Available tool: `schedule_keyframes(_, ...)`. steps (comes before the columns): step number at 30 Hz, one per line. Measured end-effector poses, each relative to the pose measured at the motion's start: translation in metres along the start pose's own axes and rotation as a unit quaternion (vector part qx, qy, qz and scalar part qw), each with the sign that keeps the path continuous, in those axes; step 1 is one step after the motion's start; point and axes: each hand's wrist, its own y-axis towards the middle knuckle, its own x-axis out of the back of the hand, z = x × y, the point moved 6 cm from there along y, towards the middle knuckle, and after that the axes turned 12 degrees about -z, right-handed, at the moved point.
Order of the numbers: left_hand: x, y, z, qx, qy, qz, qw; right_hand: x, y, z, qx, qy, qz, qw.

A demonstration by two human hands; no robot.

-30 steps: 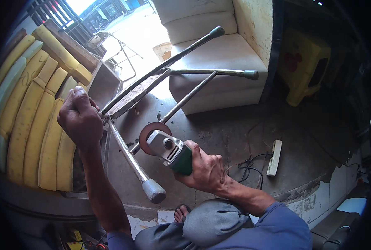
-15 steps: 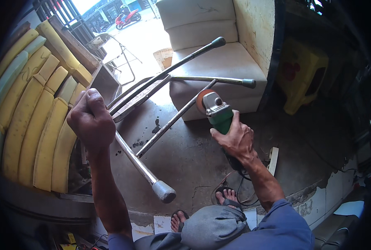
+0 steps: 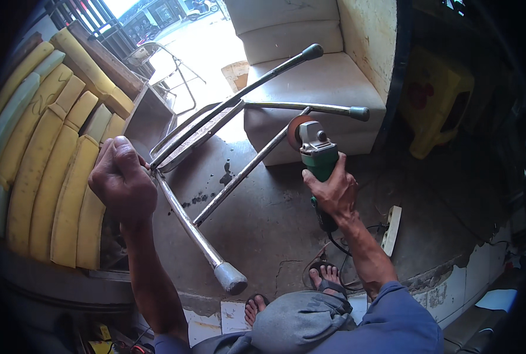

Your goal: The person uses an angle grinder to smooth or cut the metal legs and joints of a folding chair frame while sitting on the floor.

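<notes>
My right hand (image 3: 335, 187) is wrapped round the body of a green angle grinder (image 3: 319, 154). The grinder's reddish-brown disc (image 3: 296, 131) is at the upper end of a crossbar on a tubular metal chair frame (image 3: 242, 176); whether they touch I cannot tell. The frame is tipped over, with grey rubber caps on its leg ends, the nearest cap (image 3: 230, 278) pointing toward me. My left hand (image 3: 124, 180) is closed round the frame at its left corner; the part inside the fist is hidden.
Stacked yellow foam pads (image 3: 53, 159) stand at the left. A cream padded seat (image 3: 304, 82) is behind the frame, and a yellow plastic stool (image 3: 437, 106) lies in shadow at the right. A power strip (image 3: 391, 231) and cords are on the floor by my right forearm. A folding chair (image 3: 177, 71) stands beyond.
The grinder and my right hand have shifted slightly right. The frame's far legs appear a little higher and further right, and my left hand slightly lower and left. The red motorcycle outside has left view.
</notes>
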Motion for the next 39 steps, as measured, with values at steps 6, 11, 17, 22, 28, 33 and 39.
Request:
schedule_keyframes(6, -0.006, 0.004, -0.002, 0.033, 0.003, -0.003, 0.999, 0.003, -0.036, 0.019, 0.059, 0.044, -0.017, 0.997)
schedule_keyframes(11, -0.011, 0.028, -0.016, 0.1, -0.042, -0.02, 0.994, 0.016, -0.081, 0.082, 0.156, 0.107, 0.025, 0.982)
schedule_keyframes(17, 0.02, 0.092, -0.02, 0.133, -0.115, -0.039, 0.984, 0.049, -0.041, 0.074, 0.046, 0.047, -0.015, 0.998)
schedule_keyframes(22, -0.015, 0.114, -0.041, 0.149, -0.154, 0.001, 0.977, 0.063, -0.034, 0.042, -0.045, 0.033, 0.006, 0.998)
schedule_keyframes(28, -0.054, 0.138, -0.052, 0.107, -0.212, 0.06, 0.97, 0.06, -0.049, 0.113, 0.119, 0.151, -0.012, 0.981)
schedule_keyframes(33, -0.056, 0.149, -0.042, 0.096, -0.195, 0.084, 0.972, 0.057, -0.042, 0.14, 0.144, 0.169, 0.0, 0.975)
schedule_keyframes(39, -0.061, 0.158, -0.043, 0.105, -0.219, 0.088, 0.966, 0.046, -0.018, 0.09, 0.003, 0.081, -0.008, 0.997)
